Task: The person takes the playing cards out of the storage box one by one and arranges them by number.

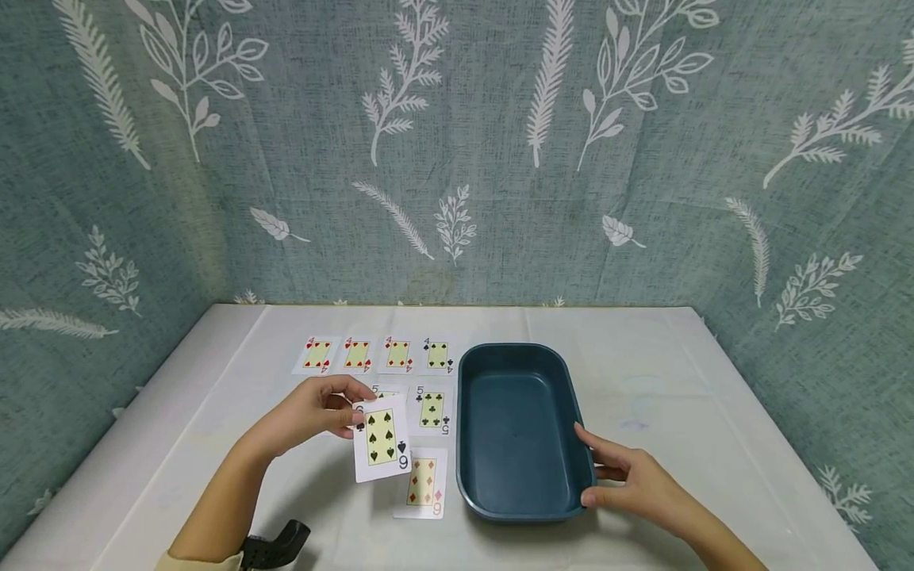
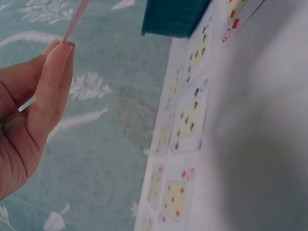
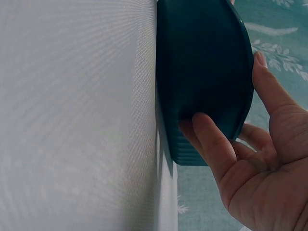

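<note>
My left hand (image 1: 319, 412) pinches a six of spades card (image 1: 382, 438) between thumb and fingers, raised above the table. In the left wrist view the card is edge-on at the fingertips (image 2: 61, 50). Beneath it lies a six of diamonds (image 1: 423, 484), partly covered. A five of clubs (image 1: 432, 409) lies behind, and another five (image 1: 389, 390) is mostly hidden by the held card. My right hand (image 1: 635, 480) holds the right side of a dark blue tray (image 1: 517, 507), thumb and fingers against its wall and rim. The tray's inside looks bare.
Several fours form a back row, among them a four of diamonds (image 1: 397, 356) and a black four (image 1: 438, 355) near the tray. A white cloth covers the table (image 1: 664, 373). Leaf-patterned green fabric (image 1: 485, 214) hangs around the back and sides.
</note>
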